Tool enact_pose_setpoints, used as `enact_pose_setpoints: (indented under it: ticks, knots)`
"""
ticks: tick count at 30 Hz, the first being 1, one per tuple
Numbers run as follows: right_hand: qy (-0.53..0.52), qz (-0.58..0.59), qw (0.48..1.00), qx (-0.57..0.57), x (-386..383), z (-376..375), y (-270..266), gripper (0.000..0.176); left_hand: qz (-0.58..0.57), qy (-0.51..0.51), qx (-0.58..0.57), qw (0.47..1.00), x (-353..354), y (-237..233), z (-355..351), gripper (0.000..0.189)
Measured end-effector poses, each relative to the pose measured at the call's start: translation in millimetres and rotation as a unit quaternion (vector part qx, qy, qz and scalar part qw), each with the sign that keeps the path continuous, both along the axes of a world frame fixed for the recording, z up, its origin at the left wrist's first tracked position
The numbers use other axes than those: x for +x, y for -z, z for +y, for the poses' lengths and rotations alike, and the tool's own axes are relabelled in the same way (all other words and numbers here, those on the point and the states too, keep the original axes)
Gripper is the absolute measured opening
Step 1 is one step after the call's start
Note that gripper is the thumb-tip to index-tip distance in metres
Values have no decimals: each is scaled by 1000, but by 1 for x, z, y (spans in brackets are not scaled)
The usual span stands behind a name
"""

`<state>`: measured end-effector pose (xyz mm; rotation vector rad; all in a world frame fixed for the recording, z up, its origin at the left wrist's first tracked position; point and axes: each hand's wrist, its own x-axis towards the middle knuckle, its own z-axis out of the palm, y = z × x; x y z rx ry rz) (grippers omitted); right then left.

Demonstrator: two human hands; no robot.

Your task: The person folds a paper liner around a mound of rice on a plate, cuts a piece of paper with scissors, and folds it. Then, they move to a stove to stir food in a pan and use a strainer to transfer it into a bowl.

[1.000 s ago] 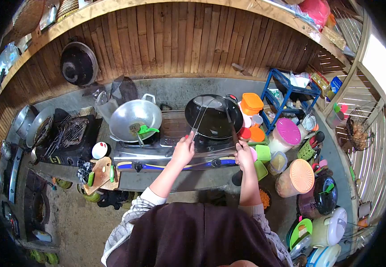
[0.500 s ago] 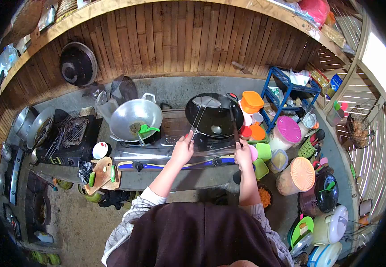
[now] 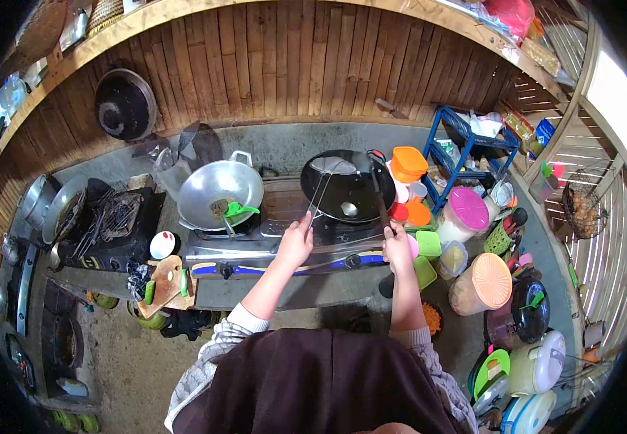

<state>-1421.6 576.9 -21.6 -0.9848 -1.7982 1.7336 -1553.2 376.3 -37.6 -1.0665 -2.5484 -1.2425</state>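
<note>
Counting two bare hands, with one long tool in each. Pinched in the left hand (image 3: 295,244), with fingers curled around the handle: one thin silver wire strainer (image 3: 333,166) with an oval net head. Gripped in the right hand (image 3: 398,247), fingers wrapped tight: one long dark tool (image 3: 380,200), its far end hard to see. Both tools over one round, shiny black pan (image 3: 360,197) on the right side of one silver metal stove (image 3: 255,254). On the stove's left side: one wide silver metal pan (image 3: 201,186), with one bright green plastic handle (image 3: 239,210) in it.

Different from one second ago: one pale, shiny spot (image 3: 349,210) near the front of the black pan, too small to tell if food or light. Hands in almost the same place, with the same grip.

Standing on the hard grey table (image 3: 328,294), to the right: one orange plastic box (image 3: 409,165), one tub with a smooth pink lid (image 3: 468,208) and one tall tub with a ridged peach lid (image 3: 492,278). Behind the stove, a wall of rough brown strips (image 3: 277,72).
</note>
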Motion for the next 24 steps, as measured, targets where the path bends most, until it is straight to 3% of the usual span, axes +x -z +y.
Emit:
enact_pose_setpoints:
  ticks: [5, 7, 8, 10, 11, 13, 14, 16, 19, 23, 24]
  knots:
    - [-33, -23, 999, 17, 3, 3, 10, 30, 23, -4, 40, 999, -5, 6, 1, 42]
    - [18, -10, 990, 136, -8, 20, 42, 28, 20, -3, 35, 999, -6, 7, 0, 42]
    - [17, -10, 990, 137, -6, 16, 32, 28, 19, -2, 30, 999, -8, 7, 0, 42]
    - [-27, -20, 999, 29, 2, -1, 0, 28, 17, -4, 29, 999, -7, 5, 1, 42]
    - [-26, -20, 999, 29, -1, 6, 14, 28, 16, -6, 28, 999, -6, 5, 1, 42]
    - [22, -2, 989, 144, -12, 24, 49, 28, 18, -6, 29, 999, -9, 9, 2, 42]
    - [22, -1, 989, 143, -10, 20, 39, 28, 22, -6, 30, 999, -11, 10, 2, 41]
    - [-26, 7, 1000, -10, -1, 0, 4, 29, 21, -7, 27, 999, -11, 7, 2, 41]
    - [16, 8, 1000, 14, -5, -3, 3, 29, 15, -8, 24, 1000, -11, 4, 2, 41]
    - [-23, -17, 1000, -2, -10, 18, 22, 29, 1, -8, 24, 1000, -15, 3, 4, 40]
    - [12, -23, 995, 99, -19, 35, 51, 29, 1, -8, 24, 1000, -16, 4, 4, 40]
